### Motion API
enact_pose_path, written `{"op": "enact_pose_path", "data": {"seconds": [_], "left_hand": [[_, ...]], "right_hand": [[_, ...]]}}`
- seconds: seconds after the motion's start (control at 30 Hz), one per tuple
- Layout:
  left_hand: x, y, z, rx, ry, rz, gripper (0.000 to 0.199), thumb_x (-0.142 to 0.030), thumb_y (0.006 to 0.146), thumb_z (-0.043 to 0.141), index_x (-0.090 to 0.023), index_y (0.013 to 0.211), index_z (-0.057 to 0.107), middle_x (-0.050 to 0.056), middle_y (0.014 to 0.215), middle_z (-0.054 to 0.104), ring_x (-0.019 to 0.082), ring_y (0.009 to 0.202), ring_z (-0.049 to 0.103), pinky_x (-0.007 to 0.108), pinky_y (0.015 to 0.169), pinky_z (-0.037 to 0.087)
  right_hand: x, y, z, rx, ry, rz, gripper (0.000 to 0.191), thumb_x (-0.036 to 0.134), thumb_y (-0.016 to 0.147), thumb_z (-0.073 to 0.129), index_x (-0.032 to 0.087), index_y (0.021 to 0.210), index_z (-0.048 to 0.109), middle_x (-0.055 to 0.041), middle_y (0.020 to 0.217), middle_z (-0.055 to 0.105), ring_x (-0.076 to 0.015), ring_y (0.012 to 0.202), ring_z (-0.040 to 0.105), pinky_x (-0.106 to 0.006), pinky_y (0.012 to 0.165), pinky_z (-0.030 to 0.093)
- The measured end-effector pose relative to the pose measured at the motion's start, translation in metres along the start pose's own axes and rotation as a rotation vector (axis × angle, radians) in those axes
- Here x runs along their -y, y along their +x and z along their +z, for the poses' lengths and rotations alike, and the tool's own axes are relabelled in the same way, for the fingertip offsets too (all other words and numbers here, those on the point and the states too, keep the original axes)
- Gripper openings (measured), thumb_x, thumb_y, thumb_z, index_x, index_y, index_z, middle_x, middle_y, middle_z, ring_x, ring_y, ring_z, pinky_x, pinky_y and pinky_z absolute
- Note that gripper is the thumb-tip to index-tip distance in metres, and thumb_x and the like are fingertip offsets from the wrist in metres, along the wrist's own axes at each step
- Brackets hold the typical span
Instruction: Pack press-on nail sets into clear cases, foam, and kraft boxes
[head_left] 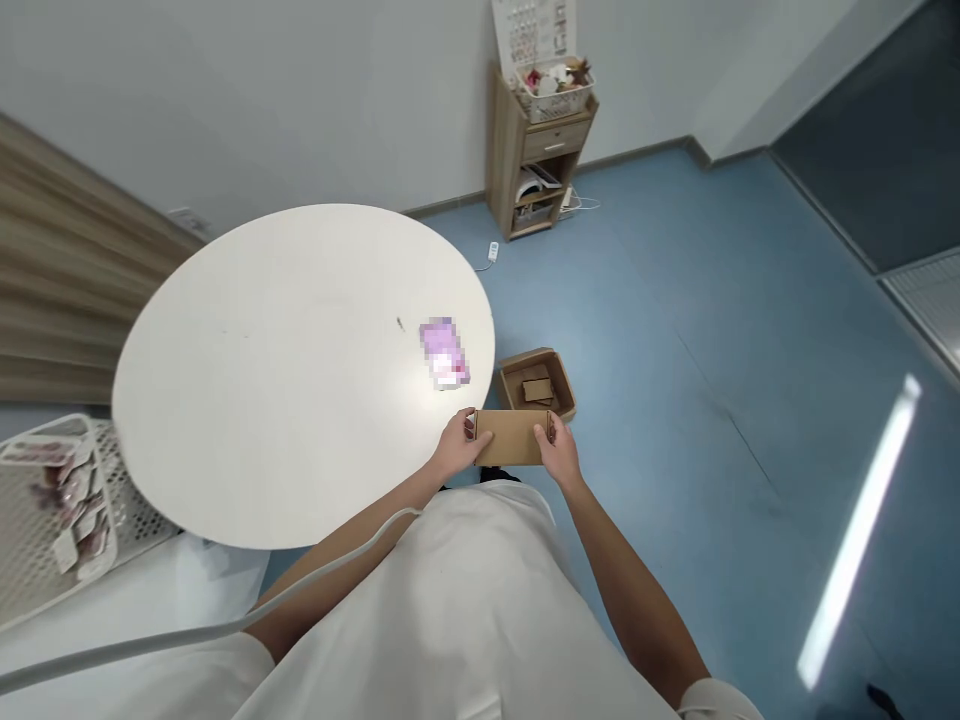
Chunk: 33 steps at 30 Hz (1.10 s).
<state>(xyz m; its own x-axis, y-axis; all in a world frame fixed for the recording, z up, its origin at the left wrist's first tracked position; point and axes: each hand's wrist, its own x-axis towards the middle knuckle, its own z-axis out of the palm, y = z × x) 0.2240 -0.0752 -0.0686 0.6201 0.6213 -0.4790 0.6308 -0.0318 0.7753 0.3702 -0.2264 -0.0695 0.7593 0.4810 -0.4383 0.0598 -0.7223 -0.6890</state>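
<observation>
A flat brown cardboard box (512, 438) is held level in front of my body, past the table's right edge. My left hand (460, 446) grips its left end, thumb on top and fingers behind. On the opposite end, my right hand (559, 447) is closed in the same way. Just beyond, a larger open cardboard carton (566, 385) stands on the floor with a smaller brown box (537, 390) inside; the held box overlaps its near edge in view. A blurred purple and pink item (445, 352) lies on the table near my left hand.
The round white table (300, 350) fills the left side, with a tiny dark object (400, 323) on it. White baskets (97, 500) stand at lower left. A wooden cabinet (510, 150) is against the wall, near a white power strip (493, 252). A white cable (315, 575) crosses my left arm.
</observation>
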Motion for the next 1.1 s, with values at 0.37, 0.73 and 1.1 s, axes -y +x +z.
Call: {"op": "enact_pose_path", "data": {"seconds": [0.37,0.73,1.1], "left_hand": [[-0.037,0.058,0.065,0.231,-0.041,0.116,0.051,-0.033,0.071,0.061,-0.018,0.118,0.046,0.012,0.124,0.048,0.024,0.113,0.047,0.037,0.088,0.043],[-0.002,0.036,0.023,0.298,-0.055,0.004,0.048,-0.04,0.067,0.062,-0.014,0.107,0.055,0.011,0.105,0.06,0.021,0.095,0.058,0.034,0.085,0.045],[0.055,-0.051,-0.085,-0.003,-0.242,0.002,0.042,-0.043,0.071,0.053,-0.016,0.103,0.054,0.007,0.094,0.061,0.016,0.077,0.057,0.03,0.072,0.046]], "right_hand": [[-0.056,0.033,-0.035,-0.114,0.298,0.095,0.078,0.056,0.071,0.051,0.022,0.136,0.025,-0.0095,0.14,0.031,-0.026,0.129,0.028,-0.041,0.103,0.025],[-0.06,0.011,0.0,-0.121,0.406,0.225,0.086,0.057,0.068,0.053,0.021,0.138,0.018,-0.0101,0.142,0.027,-0.0269,0.127,0.033,-0.039,0.1,0.032],[0.037,-0.035,0.072,0.021,0.436,-0.178,0.058,0.045,0.071,0.055,0.019,0.122,0.044,-0.0118,0.112,0.056,-0.0171,0.08,0.06,-0.032,0.074,0.048]]}}
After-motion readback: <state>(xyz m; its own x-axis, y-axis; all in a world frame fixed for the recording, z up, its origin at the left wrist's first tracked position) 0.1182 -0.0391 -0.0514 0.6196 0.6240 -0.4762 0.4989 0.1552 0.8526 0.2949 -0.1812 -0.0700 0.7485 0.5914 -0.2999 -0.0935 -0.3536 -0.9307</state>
